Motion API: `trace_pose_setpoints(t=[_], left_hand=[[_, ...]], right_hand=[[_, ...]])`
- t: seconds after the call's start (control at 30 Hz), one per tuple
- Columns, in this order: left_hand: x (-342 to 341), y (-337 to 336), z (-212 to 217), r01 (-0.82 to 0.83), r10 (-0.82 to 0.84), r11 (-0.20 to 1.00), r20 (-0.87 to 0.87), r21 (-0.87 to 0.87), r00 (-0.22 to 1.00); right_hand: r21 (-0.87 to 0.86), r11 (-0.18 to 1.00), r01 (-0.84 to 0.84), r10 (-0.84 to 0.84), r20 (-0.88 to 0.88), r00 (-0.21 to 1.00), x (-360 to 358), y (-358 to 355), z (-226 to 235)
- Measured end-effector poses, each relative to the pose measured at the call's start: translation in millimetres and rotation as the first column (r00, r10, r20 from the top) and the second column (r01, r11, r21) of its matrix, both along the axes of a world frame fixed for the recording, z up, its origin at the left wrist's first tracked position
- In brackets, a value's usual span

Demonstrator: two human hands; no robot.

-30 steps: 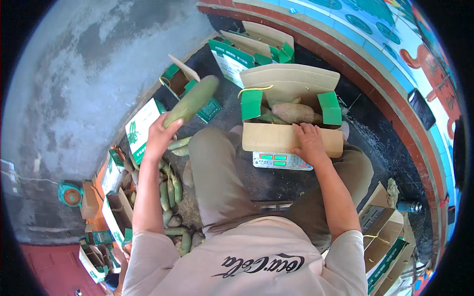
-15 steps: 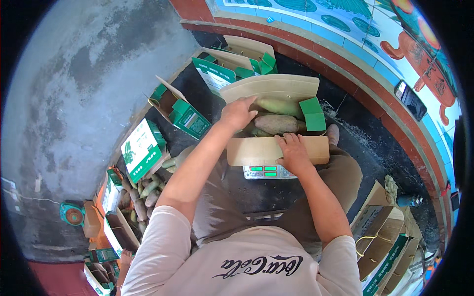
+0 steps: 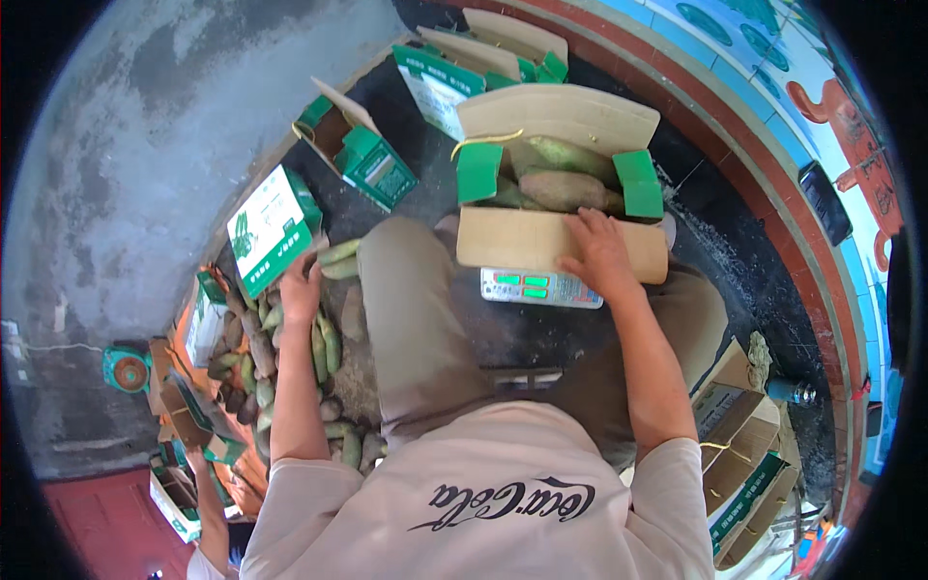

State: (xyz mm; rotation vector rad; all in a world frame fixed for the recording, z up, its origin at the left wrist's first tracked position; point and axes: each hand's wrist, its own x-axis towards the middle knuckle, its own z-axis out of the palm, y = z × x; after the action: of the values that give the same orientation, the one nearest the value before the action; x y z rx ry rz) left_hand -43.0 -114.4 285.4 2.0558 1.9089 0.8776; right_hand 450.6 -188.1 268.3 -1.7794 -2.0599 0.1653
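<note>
Hands (image 3: 302, 290) (image 3: 599, 253) touch mango pile (image 3: 290, 348), open carton (image 3: 561, 242).

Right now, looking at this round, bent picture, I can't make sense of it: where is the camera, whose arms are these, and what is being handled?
The camera sits on a person's head and looks down; its fisheye lens bends the edges. Both bare arms are that person's own. The right hand rests on the front wall of an open cardboard box holding long green and brownish fruits, set on a scale. The left hand reaches into a pile of similar fruits on the floor, beside green-and-white cartons.
</note>
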Motion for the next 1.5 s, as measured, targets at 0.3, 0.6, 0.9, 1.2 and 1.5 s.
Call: trace_pose_setpoints(t=[0.3,0.6,0.9,1.2,1.5], left_hand=[[-91.4,-173.6,-177.1,-0.208,0.027,0.623,-0.245,-0.755,0.969],[-156.5,-329.0,-340.9,-0.180,-0.075,0.450,-0.238,-0.874,0.968],[-39.4,-299.5,-222.4,-0.029,0.150,0.260,0.010,-0.965,0.989],[-45.4,-314.2,-233.7,-0.242,-0.018,0.019,-0.243,-0.970,0.970],[-42.7,-300.0,-188.1,-0.047,-0.250,0.109,-0.073,-0.993,0.965]], right_hand=[[0.126,0.989,0.081,-0.078,-0.027,0.997,9.4,-11.4,-3.0],[0.128,0.991,0.032,-0.035,0.022,0.999,-6.1,-6.7,-10.3],[0.142,0.988,0.065,-0.079,0.095,0.992,2.3,-15.5,-8.7],[0.144,0.988,0.063,-0.082,0.127,0.988,-3.1,-12.0,-3.1],[0.157,0.986,0.055,-0.074,0.113,0.991,-1.2,-11.9,-7.2]])
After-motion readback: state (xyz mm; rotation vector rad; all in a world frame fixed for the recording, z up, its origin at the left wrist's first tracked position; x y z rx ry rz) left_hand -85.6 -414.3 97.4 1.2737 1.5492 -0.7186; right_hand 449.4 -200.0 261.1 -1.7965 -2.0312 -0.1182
